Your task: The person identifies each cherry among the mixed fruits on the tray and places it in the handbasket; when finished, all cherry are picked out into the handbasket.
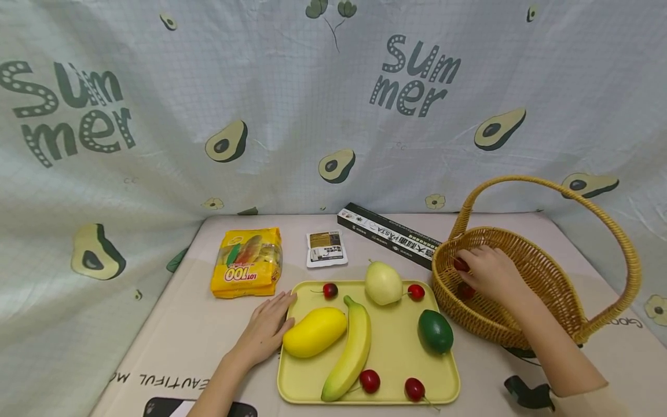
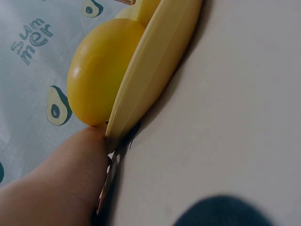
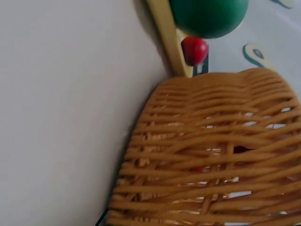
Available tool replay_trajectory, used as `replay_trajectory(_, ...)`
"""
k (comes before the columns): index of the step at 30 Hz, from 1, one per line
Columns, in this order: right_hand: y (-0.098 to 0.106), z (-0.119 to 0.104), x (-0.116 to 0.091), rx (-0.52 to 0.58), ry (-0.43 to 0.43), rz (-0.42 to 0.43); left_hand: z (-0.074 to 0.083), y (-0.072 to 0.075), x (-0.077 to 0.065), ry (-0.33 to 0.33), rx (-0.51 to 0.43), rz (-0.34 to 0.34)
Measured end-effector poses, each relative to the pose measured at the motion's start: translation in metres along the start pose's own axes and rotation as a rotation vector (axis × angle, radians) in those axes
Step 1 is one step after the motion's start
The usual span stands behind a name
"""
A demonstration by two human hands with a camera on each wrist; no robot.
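Note:
My left hand (image 1: 267, 325) lies at the left edge of the yellow tray (image 1: 393, 359), fingers extended, beside a yellow mango (image 1: 315, 332). My right hand (image 1: 492, 272) reaches into a wicker basket (image 1: 560, 289); its fingertips pinch a dark red cherry (image 1: 461, 264). Just below them, a second red fruit (image 1: 465, 291) lies inside the basket. On the tray are a banana (image 1: 350, 353), a pale green pear (image 1: 383, 282), a dark green avocado-like fruit (image 1: 435, 332) and several cherries (image 1: 370, 381). In the right wrist view, the basket's weave (image 3: 211, 150) hides the right hand.
Behind the tray lie a yellow snack bag (image 1: 247, 262), a small white packet (image 1: 326, 249) and a long black pasta box (image 1: 388, 234). The basket's tall handle (image 1: 607, 211) arches over the right side. A dark object (image 1: 526, 392) sits near the right forearm.

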State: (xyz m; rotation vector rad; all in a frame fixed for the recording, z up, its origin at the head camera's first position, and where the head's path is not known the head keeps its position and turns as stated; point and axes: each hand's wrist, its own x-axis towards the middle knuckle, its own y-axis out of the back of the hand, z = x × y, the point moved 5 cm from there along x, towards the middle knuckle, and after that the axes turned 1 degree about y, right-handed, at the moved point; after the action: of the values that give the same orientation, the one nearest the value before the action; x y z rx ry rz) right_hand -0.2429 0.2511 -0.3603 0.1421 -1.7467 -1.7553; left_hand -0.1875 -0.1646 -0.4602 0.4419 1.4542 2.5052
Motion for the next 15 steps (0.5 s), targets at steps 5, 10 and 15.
replay_trajectory(5, -0.008, 0.008, -0.003, 0.024, -0.002, -0.03, 0.0, 0.0, 0.0, 0.001, 0.005, -0.004)
replay_trajectory(10, -0.019, 0.014, -0.005, 0.046, -0.003, -0.067, 0.0, -0.001, 0.0, -0.002, 0.0, -0.011)
replay_trajectory(15, -0.03, 0.02, -0.005, 0.104, -0.051, -0.164, 0.0, 0.0, 0.0, 0.001, -0.006, -0.008)
